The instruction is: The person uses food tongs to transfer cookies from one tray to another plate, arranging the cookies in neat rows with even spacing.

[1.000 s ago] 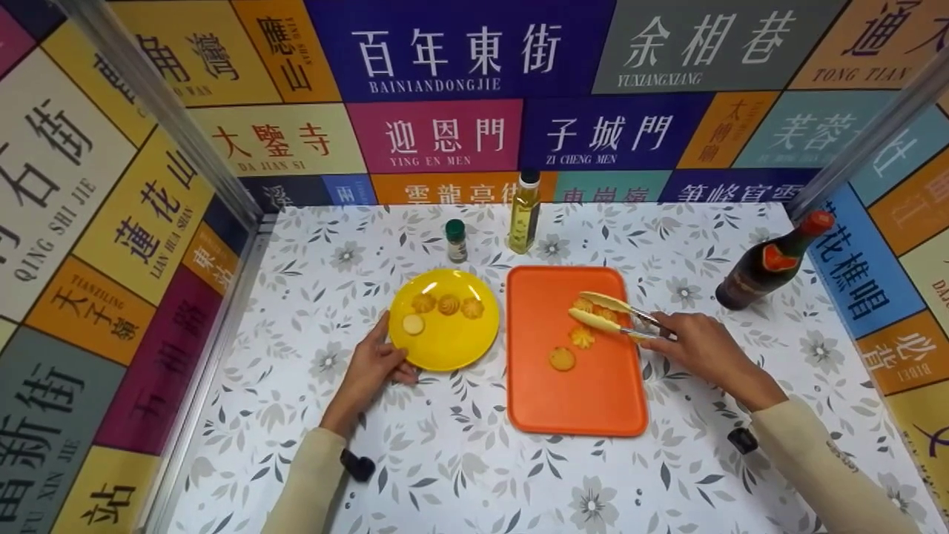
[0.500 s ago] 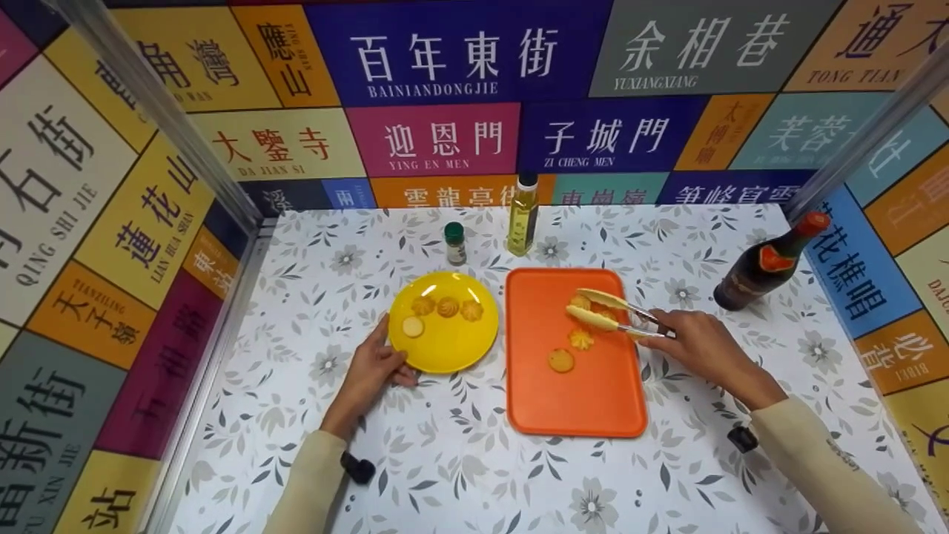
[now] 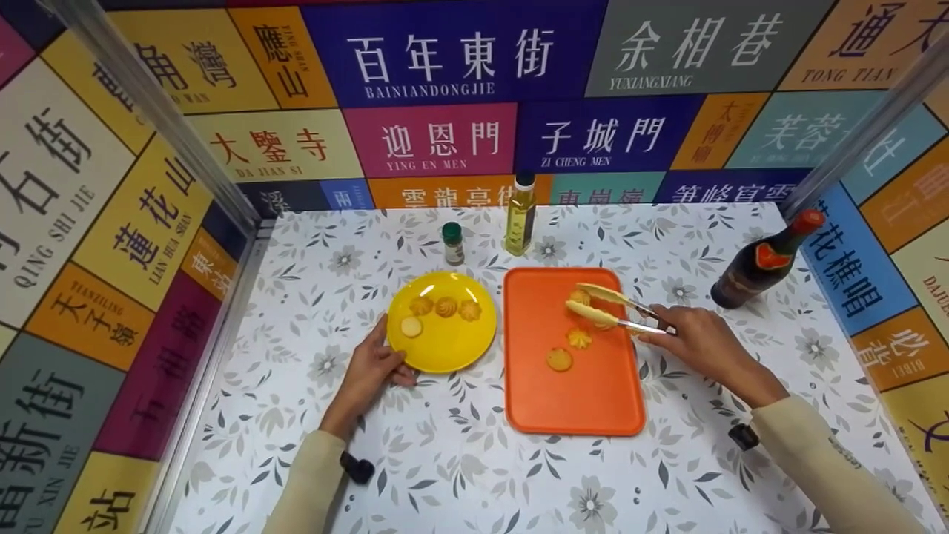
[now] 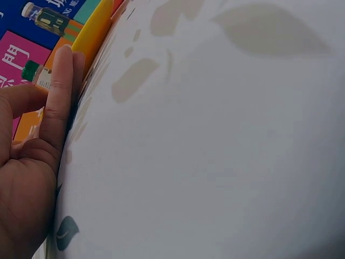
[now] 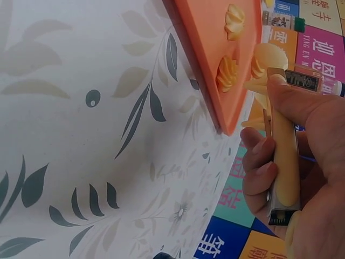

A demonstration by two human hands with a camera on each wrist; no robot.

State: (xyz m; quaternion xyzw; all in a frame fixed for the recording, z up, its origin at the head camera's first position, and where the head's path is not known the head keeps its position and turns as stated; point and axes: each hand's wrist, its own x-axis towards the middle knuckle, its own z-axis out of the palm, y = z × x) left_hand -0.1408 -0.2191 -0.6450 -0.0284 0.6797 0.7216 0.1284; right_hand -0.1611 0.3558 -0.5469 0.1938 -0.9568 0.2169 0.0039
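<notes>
My left hand point(image 3: 377, 360) holds the near-left rim of a yellow plate point(image 3: 463, 348), its thumb at the edge. Several cookies, one smooth and round point(image 3: 411, 326), lie on the plate. My right hand point(image 3: 689, 337) grips metal tongs point(image 3: 643, 305) with cream-coloured tips, held over the far right part of an orange tray point(image 3: 567, 404). The spread tips reach around a piped cookie point(image 3: 580, 297); another partly shows beneath them. Nearer on the tray sit a star-shaped cookie point(image 3: 579, 339) and a round cookie point(image 3: 560, 360). In the right wrist view, fingers and thumb wrap the tongs' handle point(image 5: 284, 162).
Behind the plate stands a small green-capped jar point(image 3: 453, 244), beside a tall oil bottle point(image 3: 520, 219). A dark red-topped bottle point(image 3: 764, 263) stands at the right. Panels with printed signs enclose the floral-covered table point(image 3: 445, 460) on the back and sides.
The tongs' tips have shifted slightly toward the far edge of the tray. My left hand, the plate and the tray stay in place.
</notes>
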